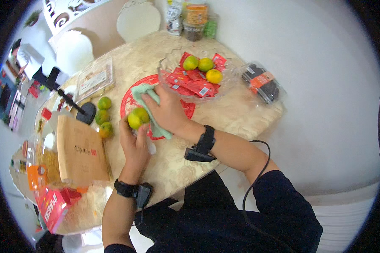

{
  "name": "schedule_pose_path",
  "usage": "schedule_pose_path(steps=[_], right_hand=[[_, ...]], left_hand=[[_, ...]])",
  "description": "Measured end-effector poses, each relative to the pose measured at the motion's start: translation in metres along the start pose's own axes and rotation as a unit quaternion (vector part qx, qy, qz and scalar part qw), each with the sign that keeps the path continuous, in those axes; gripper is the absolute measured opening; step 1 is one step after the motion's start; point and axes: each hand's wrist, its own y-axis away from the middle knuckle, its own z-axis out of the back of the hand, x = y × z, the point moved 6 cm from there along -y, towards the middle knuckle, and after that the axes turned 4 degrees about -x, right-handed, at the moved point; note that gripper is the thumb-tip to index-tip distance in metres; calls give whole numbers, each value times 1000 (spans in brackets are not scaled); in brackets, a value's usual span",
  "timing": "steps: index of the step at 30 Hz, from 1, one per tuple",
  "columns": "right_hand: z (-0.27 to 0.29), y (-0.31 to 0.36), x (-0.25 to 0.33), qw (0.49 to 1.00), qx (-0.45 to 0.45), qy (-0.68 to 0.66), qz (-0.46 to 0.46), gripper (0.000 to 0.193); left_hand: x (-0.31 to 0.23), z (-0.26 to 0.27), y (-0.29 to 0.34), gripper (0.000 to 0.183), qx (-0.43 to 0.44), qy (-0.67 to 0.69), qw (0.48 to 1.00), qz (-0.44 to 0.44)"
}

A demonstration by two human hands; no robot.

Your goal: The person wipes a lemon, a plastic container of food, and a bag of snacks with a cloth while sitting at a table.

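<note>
A yellow-green tangerine (pixel 138 118) sits in the fingers of my left hand (pixel 133 141), above the table's near middle. My right hand (pixel 169 110) grips a pale green cloth (pixel 144 90) just beside that fruit; one end of the cloth hangs down past the palm. Under both hands lies a round red mat (pixel 128 98), partly covered by them. Beyond my right hand stands a clear glass bowl (pixel 230 86) holding red packets (pixel 192 81) and three more tangerines (pixel 206 64). To the left, three greenish tangerines (pixel 103 117) lie in a row on the table.
Left of the loose fruit stand a black tripod base (pixel 86 113) and a wooden box (pixel 81 147). A red carton (pixel 55 206) is at the near left. Clear plastic boxes (pixel 96 80) (pixel 261 82) lie at far left and right. Jars (pixel 196 21) stand by the wall; a person (pixel 28 57) is in the background.
</note>
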Motion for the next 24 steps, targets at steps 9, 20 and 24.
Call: schedule_pose_path(steps=[9, 20, 24], right_hand=[[-21, 6, -14, 991, 108, 60, 54, 51], [10, 0, 36, 986, 56, 49, 148, 45], [59, -24, 58, 981, -26, 154, 112, 41]], left_hand=[[-1, 17, -21, 48, -88, 64, 994, -22], [-2, 15, -16, 44, -35, -171, 977, -123], [-3, 22, -21, 26, -41, -243, 966, -71]])
